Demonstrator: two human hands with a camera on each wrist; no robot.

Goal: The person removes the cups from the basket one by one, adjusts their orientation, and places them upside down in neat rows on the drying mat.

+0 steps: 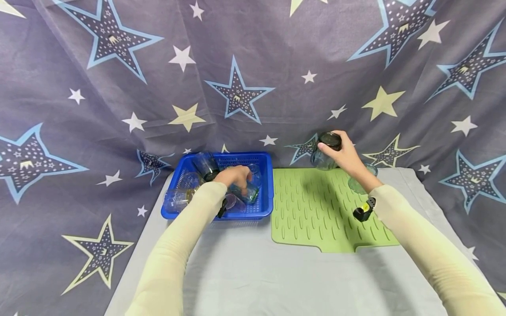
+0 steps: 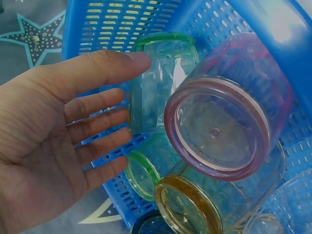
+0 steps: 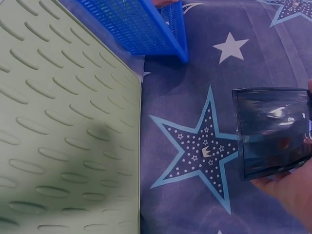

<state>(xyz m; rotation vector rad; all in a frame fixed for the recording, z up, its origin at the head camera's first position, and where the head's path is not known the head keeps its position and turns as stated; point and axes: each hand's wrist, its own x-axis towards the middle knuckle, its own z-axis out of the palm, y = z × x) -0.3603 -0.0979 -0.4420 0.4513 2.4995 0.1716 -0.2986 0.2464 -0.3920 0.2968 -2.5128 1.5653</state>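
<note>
My right hand (image 1: 344, 151) grips a dark grey drinking glass (image 1: 325, 153) near its base, with the base up and the mouth facing down. The glass hangs over the back of the green ridged mat (image 1: 296, 210), its shadow falling on the mat. In the right wrist view the dark glass (image 3: 273, 131) shows at the right edge, fingers round its base. Over the blue basket (image 1: 269, 184) is my left hand (image 1: 236, 177). In the left wrist view its fingers are spread and relaxed, and the thumb overlaps a green-rimmed glass (image 2: 163, 87). A purple glass (image 2: 219, 126) lies beside that one.
More glasses fill the basket, among them an amber-rimmed one (image 2: 190, 207) and a dark one (image 1: 205, 166). A pale green glass (image 1: 357, 183) stands at the mat's right, partly behind my right wrist. A star-patterned curtain (image 1: 253, 44) hangs close behind the table (image 1: 253, 272).
</note>
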